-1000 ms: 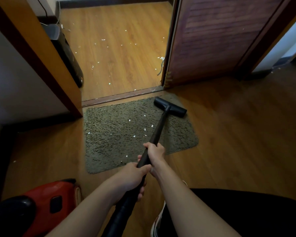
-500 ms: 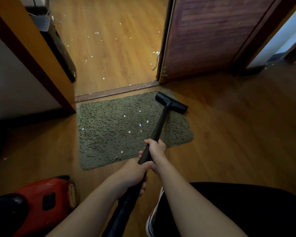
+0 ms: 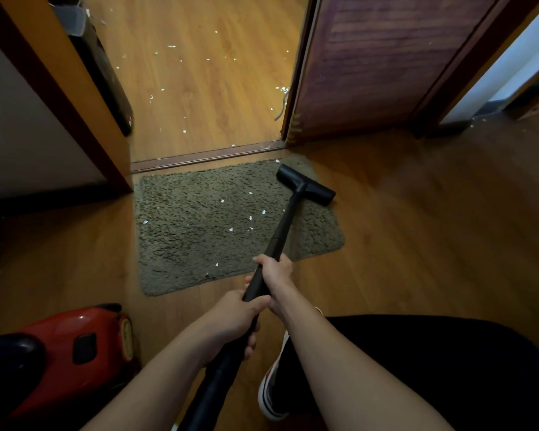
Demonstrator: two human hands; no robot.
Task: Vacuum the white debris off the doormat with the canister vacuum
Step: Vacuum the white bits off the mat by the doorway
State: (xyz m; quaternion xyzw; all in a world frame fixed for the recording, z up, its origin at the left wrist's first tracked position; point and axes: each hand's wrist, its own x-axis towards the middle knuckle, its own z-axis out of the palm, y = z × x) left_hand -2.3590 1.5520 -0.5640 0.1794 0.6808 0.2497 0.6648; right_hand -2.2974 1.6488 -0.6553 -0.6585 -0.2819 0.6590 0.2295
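Doormat (image 3: 199,237) lies on the near side of the threshold (image 3: 206,157), white debris (image 3: 222,200) dotted across its middle and near edge, and the black nozzle (image 3: 305,185) sits at its far right corner. Right hand (image 3: 274,270) grips the wand (image 3: 282,227), fingers curled tight round it, and left hand (image 3: 234,318) wraps the wand just behind, close beside the other. Red vacuum (image 3: 69,346) rests at lower left, apart from the doormat.
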